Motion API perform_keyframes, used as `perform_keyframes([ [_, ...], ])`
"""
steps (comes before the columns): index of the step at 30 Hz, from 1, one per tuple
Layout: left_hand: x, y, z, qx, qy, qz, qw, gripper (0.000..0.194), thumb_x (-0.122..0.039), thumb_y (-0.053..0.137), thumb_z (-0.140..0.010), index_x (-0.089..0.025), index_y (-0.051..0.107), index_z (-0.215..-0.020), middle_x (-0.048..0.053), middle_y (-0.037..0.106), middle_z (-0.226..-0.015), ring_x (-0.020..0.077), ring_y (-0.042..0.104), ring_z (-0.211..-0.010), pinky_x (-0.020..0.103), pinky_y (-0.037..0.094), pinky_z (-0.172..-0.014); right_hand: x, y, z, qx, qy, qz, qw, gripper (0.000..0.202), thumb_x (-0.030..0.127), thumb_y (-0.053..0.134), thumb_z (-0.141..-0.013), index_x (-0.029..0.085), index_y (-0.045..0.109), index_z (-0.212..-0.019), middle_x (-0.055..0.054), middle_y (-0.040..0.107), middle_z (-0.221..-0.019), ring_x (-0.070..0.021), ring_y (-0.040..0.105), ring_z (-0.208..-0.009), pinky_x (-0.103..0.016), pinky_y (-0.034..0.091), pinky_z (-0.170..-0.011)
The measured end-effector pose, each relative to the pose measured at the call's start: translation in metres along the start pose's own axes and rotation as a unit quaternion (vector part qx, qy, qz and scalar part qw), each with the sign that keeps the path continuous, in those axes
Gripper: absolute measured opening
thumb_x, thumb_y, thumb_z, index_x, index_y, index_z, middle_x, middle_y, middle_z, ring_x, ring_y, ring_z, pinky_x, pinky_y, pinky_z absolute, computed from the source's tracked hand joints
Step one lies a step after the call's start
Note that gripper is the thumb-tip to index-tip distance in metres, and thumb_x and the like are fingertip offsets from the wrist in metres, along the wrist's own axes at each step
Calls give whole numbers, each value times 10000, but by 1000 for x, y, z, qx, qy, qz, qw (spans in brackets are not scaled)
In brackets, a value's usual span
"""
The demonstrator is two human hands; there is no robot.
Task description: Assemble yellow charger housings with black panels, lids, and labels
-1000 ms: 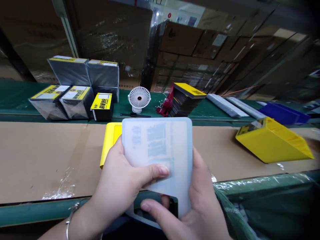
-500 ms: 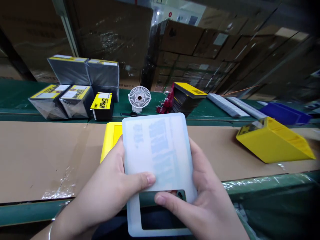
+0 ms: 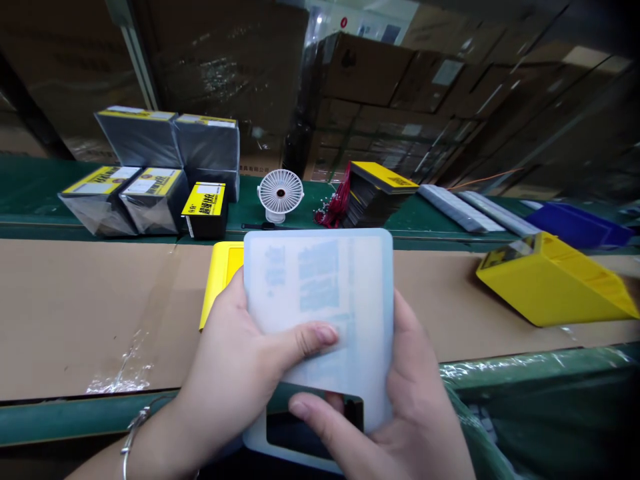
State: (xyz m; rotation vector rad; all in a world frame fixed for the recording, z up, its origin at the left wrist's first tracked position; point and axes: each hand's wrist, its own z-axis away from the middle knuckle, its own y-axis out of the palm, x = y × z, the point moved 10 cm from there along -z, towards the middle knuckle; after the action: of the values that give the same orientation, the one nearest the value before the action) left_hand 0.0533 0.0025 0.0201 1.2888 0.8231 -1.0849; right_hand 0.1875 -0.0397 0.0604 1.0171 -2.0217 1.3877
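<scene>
A pale white-blue sheet [image 3: 320, 273] with rounded corners and faint mirrored print is held upright in front of me. Near its lower edge is a rectangular cut-out. My left hand [image 3: 245, 367] grips the left side, its thumb pressed flat across the face. From the right, my right hand [image 3: 405, 407] holds the other edge, with its thumb over the cut-out and a fingertip showing through. Behind the sheet, a yellow plastic piece [image 3: 218, 283] lies on the cardboard, mostly hidden.
Brown cardboard [image 3: 90, 300] covers the bench. Along the green ledge stand wrapped black-and-yellow stacks [image 3: 160, 193], a small black-and-yellow stack [image 3: 206, 210], a white fan [image 3: 281, 193], red cords [image 3: 336, 203] and a card stack [image 3: 375, 193]. Nested yellow pieces [image 3: 555, 283] lean at right, near a blue bin [image 3: 577, 225].
The sheet has tilted and dropped slightly at its lower end. My left thumb has slid up and right across its face; my right thumb has shifted left over the cut-out.
</scene>
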Motion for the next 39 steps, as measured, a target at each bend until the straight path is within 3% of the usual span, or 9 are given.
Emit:
perform_keyframes([
  [5, 0, 0, -2, 1, -8, 0, 1000, 464, -113, 802, -621, -257, 610, -1019, -24, 746, -914, 204, 715, -790, 231, 607, -617, -2, 4, 0, 10, 2, 4, 1000, 937, 298, 746, -681, 251, 218, -1454, -103, 462, -1379, -362, 512, -1196, -348, 623, -686],
  [8, 1, 0, 0, 6, -24, -3, 1000, 484, -124, 801, -630, -248, 599, -1052, -4, 734, -989, 233, 705, -867, 277, 614, -681, -8, 8, -4, 28, 19, -21, 999, 937, 299, 743, -687, 259, 209, -1456, -90, 448, -1398, -350, 470, -1245, -366, 615, -761],
  [13, 15, 13, 4, 81, -72, -1, 994, 518, -205, 780, -688, -267, 550, -1148, 9, 692, -1111, 240, 659, -1013, 331, 576, -847, -11, 2, -12, 23, 21, -69, 997, 936, 281, 772, -664, 274, 245, -1438, -69, 428, -1414, -319, 467, -1258, -412, 531, -954],
  [16, 18, 14, 5, 81, -67, 15, 994, 576, -131, 762, -687, -284, 516, -1185, -5, 670, -1157, 232, 626, -1078, 317, 554, -886, -13, 0, -16, 31, 30, -112, 993, 989, 256, 795, -643, 282, 219, -1447, -53, 393, -1445, -295, 425, -1299, -374, 501, -997],
  [20, 12, 7, 3, 60, -44, 21, 997, 619, -68, 746, -663, -266, 502, -1197, 5, 672, -1150, 242, 631, -1067, 313, 556, -874, -19, 18, -13, 114, 86, -248, 958, 996, 217, 780, -681, 346, 161, -1450, -36, 450, -1411, -272, 499, -1241, -356, 557, -921],
  [24, 7, -3, 2, 46, -27, 50, 997, 636, -105, 727, -683, -258, 471, -1245, 37, 664, -1161, 281, 637, -1049, 370, 565, -860, -24, 39, -1, 188, 138, -332, 914, 1034, 193, 758, -708, 371, 68, -1458, -60, 543, -1310, -251, 656, -1002, -366, 616, -791],
  [29, 1, -8, 1, 8, -6, 14, 1000, 500, -183, 731, -696, -244, 544, -1156, 48, 707, -1060, 297, 673, -960, 355, 592, -753, -26, 38, 5, 150, 149, -284, 935, 1025, 137, 728, -695, 384, 87, -1456, -60, 592, -1203, -210, 688, -752, -295, 625, -545],
  [34, -1, -5, -1, -14, -24, -8, 1000, 545, -93, 807, -578, -218, 578, -1057, 33, 740, -955, 267, 705, -856, 302, 605, -664, -21, 35, 8, 132, 137, -237, 953, 1032, 146, 714, -704, 367, 56, -1468, -108, 560, -1245, -186, 665, -653, -281, 611, -471],
  [39, -3, -1, -1, 7, -31, 4, 999, 494, -65, 784, -619, -212, 581, -1046, 25, 734, -996, 252, 700, -898, 305, 609, -716, -22, 36, 7, 137, 131, -229, 955, 1026, 177, 716, -718, 344, 42, -1474, -109, 576, -1234, -204, 677, -685, -283, 616, -480],
])
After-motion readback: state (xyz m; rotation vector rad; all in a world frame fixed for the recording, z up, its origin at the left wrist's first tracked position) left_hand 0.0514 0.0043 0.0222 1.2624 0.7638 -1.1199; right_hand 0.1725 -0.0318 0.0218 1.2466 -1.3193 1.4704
